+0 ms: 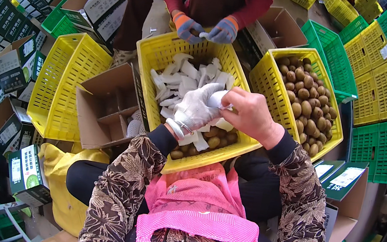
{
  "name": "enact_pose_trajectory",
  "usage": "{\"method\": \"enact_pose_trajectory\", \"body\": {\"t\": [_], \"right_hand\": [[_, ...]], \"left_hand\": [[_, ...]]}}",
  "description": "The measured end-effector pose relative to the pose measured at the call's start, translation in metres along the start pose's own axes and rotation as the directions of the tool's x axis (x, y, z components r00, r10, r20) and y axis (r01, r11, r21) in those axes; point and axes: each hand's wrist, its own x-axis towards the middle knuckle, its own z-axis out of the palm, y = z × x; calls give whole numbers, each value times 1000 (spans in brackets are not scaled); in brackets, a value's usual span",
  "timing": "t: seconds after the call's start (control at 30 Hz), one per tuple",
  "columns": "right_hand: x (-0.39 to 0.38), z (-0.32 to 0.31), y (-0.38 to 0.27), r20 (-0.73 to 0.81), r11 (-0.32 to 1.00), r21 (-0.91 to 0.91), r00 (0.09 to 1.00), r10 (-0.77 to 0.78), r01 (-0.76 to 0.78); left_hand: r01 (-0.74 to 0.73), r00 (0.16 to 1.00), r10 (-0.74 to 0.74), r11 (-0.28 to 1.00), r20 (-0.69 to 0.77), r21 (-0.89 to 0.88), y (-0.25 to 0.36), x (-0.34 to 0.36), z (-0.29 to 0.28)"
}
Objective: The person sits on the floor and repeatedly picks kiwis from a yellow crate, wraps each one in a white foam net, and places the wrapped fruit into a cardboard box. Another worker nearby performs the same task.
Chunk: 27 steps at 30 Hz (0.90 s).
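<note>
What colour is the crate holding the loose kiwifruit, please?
Yellow; the crate shows best in the head view.

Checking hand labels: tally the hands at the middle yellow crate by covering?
White glove, left hand on foam sleeve: 1
Bare, right hand on foam sleeve: 1
Grey-orange gloves, co-worker's hands: 2
Total: 4

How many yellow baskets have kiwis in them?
2. One basket sits under the hands, with kiwis and white foam sleeves. The other basket on the right is full of kiwis. More kiwis may be hidden elsewhere.
</note>
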Motion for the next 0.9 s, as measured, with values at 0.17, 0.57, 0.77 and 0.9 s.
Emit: {"method": "enact_pose_trajectory", "body": {"t": [0.17, 0.57, 0.77, 0.9], "right_hand": [[-8, -13, 34, 556, 436, 593, 736, 386, -677], [-2, -36, 81, 338, 210, 805, 721, 605, -555], [-7, -32, 83, 310, 203, 789, 661, 684, -579], [-8, -27, 86, 296, 222, 789, 671, 680, -573]], "left_hand": [[49, 983, -11, 978, 186, -202, -4, 9, 22], [-804, 576, 193, 310, 794, 508, -198, -30, 171], [-805, 592, 218, 214, 776, 553, -226, -42, 190], [-797, 584, 209, 330, 784, 506, -214, -38, 175]]}}
